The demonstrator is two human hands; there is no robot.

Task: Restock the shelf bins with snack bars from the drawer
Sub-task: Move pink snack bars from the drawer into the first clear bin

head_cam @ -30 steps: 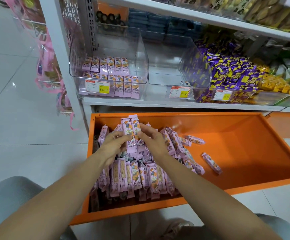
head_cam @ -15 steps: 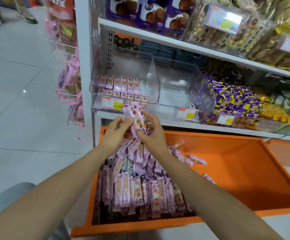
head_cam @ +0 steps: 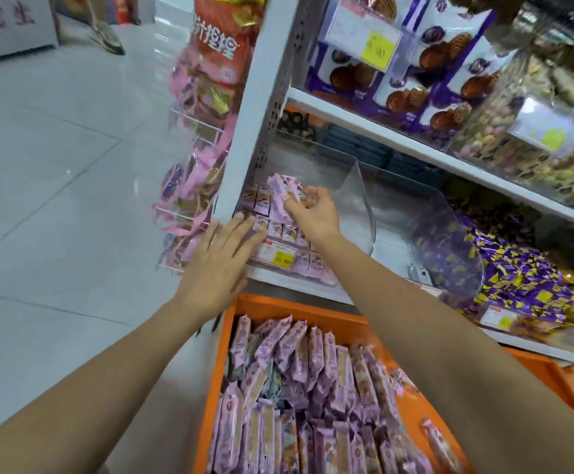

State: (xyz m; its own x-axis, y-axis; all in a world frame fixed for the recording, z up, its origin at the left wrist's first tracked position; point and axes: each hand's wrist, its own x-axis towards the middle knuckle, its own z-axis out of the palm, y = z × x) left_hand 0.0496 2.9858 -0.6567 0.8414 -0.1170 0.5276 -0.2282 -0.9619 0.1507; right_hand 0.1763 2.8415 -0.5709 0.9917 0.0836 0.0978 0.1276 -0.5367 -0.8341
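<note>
R hand (head_cam: 313,215) grips pink-wrapped snack bars (head_cam: 283,191) in clear plastic shelf bin (head_cam: 357,213); L hand (head_cam: 220,261) flat, fingers spread, at its front. Digits on white-yellow price tag (head_cam: 278,257) blurred.

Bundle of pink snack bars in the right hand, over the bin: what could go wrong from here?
1. The right hand grips the bundle of pink snack bars in one pinch; one could slip out and miss the clear bin.
2. Dropped in together, they may scatter the neat rows of bars already there.
3. The left hand, flat at the bin's front, could nudge the price tag.
</note>
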